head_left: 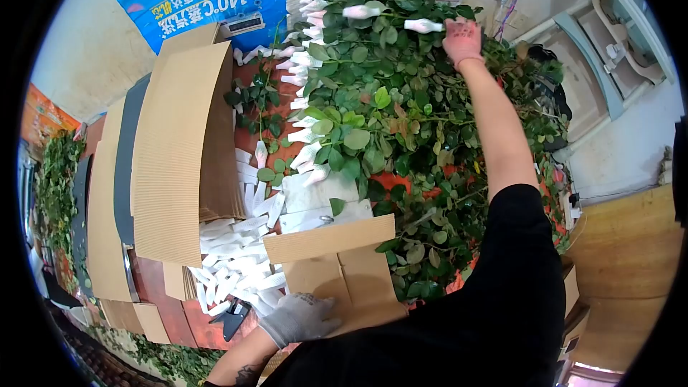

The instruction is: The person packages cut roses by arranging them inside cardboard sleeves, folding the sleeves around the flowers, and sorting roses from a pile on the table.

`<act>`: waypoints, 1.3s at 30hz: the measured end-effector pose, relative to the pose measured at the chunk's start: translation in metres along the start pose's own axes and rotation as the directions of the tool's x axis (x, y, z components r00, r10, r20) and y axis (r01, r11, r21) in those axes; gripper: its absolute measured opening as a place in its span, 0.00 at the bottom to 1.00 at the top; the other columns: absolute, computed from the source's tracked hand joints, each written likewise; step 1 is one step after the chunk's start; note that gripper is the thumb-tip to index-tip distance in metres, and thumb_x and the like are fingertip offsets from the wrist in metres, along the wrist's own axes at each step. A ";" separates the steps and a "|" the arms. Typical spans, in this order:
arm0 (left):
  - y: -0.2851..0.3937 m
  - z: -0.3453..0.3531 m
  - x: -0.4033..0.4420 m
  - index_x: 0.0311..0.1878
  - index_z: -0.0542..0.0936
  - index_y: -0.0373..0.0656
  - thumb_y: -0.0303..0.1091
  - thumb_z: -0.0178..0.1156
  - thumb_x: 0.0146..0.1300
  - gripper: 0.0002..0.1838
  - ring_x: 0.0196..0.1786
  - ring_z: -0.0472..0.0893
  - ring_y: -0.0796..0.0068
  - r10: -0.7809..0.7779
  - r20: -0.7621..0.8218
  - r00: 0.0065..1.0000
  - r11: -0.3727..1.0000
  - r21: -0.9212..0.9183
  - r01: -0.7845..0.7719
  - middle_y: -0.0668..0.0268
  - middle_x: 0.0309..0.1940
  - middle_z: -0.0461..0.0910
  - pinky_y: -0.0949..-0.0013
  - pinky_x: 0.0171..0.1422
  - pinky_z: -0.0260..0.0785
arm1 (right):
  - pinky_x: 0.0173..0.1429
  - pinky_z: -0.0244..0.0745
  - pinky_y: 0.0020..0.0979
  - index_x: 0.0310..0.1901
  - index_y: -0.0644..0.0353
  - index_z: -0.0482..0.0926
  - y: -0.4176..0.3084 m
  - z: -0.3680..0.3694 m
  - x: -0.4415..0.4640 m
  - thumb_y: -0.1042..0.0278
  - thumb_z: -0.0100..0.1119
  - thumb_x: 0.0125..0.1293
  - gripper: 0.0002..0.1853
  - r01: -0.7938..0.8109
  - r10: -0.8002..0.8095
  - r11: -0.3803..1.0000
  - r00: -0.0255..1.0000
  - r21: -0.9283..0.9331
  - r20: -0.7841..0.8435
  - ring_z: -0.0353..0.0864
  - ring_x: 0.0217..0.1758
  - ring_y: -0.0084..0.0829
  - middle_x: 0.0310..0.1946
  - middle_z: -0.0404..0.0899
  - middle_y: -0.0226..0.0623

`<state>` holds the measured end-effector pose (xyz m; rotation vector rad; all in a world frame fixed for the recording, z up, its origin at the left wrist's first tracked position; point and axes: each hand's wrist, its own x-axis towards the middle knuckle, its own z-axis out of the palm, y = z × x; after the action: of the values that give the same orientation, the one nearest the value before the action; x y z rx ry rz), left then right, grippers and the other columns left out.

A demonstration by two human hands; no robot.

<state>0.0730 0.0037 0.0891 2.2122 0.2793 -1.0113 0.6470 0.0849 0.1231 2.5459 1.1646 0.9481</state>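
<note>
While the left hand (pixel 299 317) in its grey glove lies at the near left corner of the folded cardboard (pixel 369 290), its thumb is out of sight, so I cannot tell whether its grip is closed on the edge or just pressing on top. Just left of the folded cardboard, close to that hand, a black tool (pixel 231 320) rests at the near end of many loose white sleeves (pixel 236 265), which are strewn along the cardboard's left side and beyond it. Directly beyond the folded cardboard is a pale board (pixel 326 206) with a loose leaf on it. Farther left of the cardboard, tall ribbed boxes (pixel 168 150) stand on the reddish worktop (pixel 150 276). Beyond the cardboard and spreading to its right is a thick heap of leafy flowers (pixel 401 122), most of their white-wrapped heads lined up along the heap's left edge. Well beyond the cardboard, at the heap's far right, is the right hand (pixel 462 41) in a pink glove, its fingers bent at the base of one wrapped flower (pixel 423 26); I cannot tell whether this grip is closed around the stem. Farthest from the cardboard, on the left, hangs a blue poster (pixel 193 7).
</note>
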 end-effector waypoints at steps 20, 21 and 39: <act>-0.001 0.005 0.004 0.46 0.76 0.46 0.58 0.48 0.61 0.25 0.39 0.82 0.55 0.027 -0.061 0.998 1.000 -0.014 -0.028 0.55 0.31 0.82 0.55 0.43 0.73 | 0.57 0.71 0.34 0.50 0.52 0.77 -0.003 -0.050 -0.024 0.73 0.51 0.54 0.20 0.305 -0.253 0.935 0.931 0.181 -0.262 0.77 0.50 0.35 0.44 0.78 0.37; 0.000 0.005 0.004 0.45 0.76 0.46 0.58 0.48 0.62 0.24 0.38 0.82 0.55 0.029 -0.056 0.998 1.000 0.003 -0.028 0.55 0.31 0.82 0.55 0.42 0.73 | 0.53 0.75 0.30 0.50 0.51 0.77 -0.031 -0.057 -0.032 0.73 0.50 0.54 0.20 0.409 -0.363 0.874 0.909 0.262 -0.207 0.79 0.46 0.31 0.42 0.79 0.35; -0.009 0.005 0.005 0.49 0.75 0.48 0.58 0.49 0.62 0.24 0.37 0.81 0.51 0.073 -0.098 0.993 0.996 -0.036 -0.077 0.53 0.30 0.80 0.53 0.42 0.72 | 0.61 0.64 0.43 0.61 0.60 0.64 -0.215 0.023 -0.047 0.63 0.46 0.60 0.26 0.530 -0.541 0.840 0.804 0.114 0.248 0.69 0.59 0.45 0.55 0.70 0.45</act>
<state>0.0698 0.0067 0.0791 2.2216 0.2556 -0.8533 0.5058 0.1975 -0.0051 2.0769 1.6855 0.4228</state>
